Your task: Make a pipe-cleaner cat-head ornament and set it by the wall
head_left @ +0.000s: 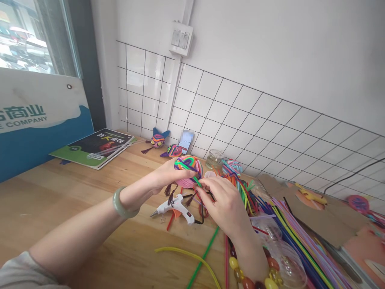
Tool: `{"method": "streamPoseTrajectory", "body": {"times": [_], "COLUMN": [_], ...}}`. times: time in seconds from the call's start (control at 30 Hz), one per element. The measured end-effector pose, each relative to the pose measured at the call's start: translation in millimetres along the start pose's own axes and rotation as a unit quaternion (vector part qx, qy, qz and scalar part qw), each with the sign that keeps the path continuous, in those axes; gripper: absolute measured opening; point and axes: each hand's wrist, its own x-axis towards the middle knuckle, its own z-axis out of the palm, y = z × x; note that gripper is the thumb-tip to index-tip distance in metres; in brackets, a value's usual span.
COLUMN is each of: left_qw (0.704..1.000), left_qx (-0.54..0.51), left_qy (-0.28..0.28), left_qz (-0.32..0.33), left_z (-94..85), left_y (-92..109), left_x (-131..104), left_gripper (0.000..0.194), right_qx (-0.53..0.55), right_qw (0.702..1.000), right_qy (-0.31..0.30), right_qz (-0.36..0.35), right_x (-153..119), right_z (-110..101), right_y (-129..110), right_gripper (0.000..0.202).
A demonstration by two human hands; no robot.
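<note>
Head view: nearest us, a beaded bracelet (248, 283) circles the wrist of our right arm, and a grey sleeve (27, 273) covers the left forearm's lower end. On the wooden table (126, 249) we see a curved yellow stem (192, 253) crossing a straight green stem (207, 253). To the right lie clear plastic domes (287, 263) beside a long bundle of coloured stems (300, 237).

A pale green bangle (118, 202) sits on our left wrist. Beyond the crossed stems, a white glue gun (180, 208) lies on its side, nozzle to the left, just below our hands.

Our left hand (168, 173) holds the striped craft piece (186, 162) above the table, thumb laid across its front; the other fingers are mostly hidden behind. Our right hand (224, 196) is at the piece's lower right, thumb and forefinger pinching a green strand (197, 181) that runs onto it. Dark tassels (171, 194) hang below.

Farther back we have a glass jar (214, 159), a small striped figure (174, 151), a phone (187, 140) propped upright and a blue-eared figure (158, 139). Books (96, 148) lie to their left. Behind everything, a wire grid (243, 84) stands against the wall, below a switch box (180, 38).
</note>
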Motion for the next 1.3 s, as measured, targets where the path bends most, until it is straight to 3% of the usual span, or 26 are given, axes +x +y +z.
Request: {"method": "streamPoseTrajectory", "body": {"times": [0.17,0.33,0.7,1.13,1.3], "left_qw": [1.0,0.999,0.994,0.989,0.986], "left_qx": [0.004,0.016,0.058,0.065,0.089], "left_qy": [-0.001,-0.008,-0.082,-0.133,-0.135], "left_qz": [-0.004,-0.027,-0.04,-0.029,-0.028], "left_z": [-0.6,-2.6,-5.8,-5.7,-7.9], "left_y": [0.3,-0.1,-0.8,-1.0,-4.1], "left_x": [-0.7,-1.5,-1.4,-2.0,-0.2], "left_gripper": [0.03,0.031,0.031,0.026,0.022], "right_qx": [-0.001,0.017,0.019,0.089,0.093], "right_qw": [1.0,0.999,0.994,0.991,0.989], "right_qy": [0.01,-0.022,-0.112,-0.092,-0.082], "right_qz": [-0.011,-0.016,0.004,0.041,0.084], "right_x": [0.4,1.2,-3.5,-3.3,-4.8], "right_z": [0.1,-4.8,-15.4,-19.0,-19.7], "right_y": [0.7,0.2,-0.9,-1.8,-2.9], "right_gripper": [0.015,0.018,0.024,0.01,0.016]}}
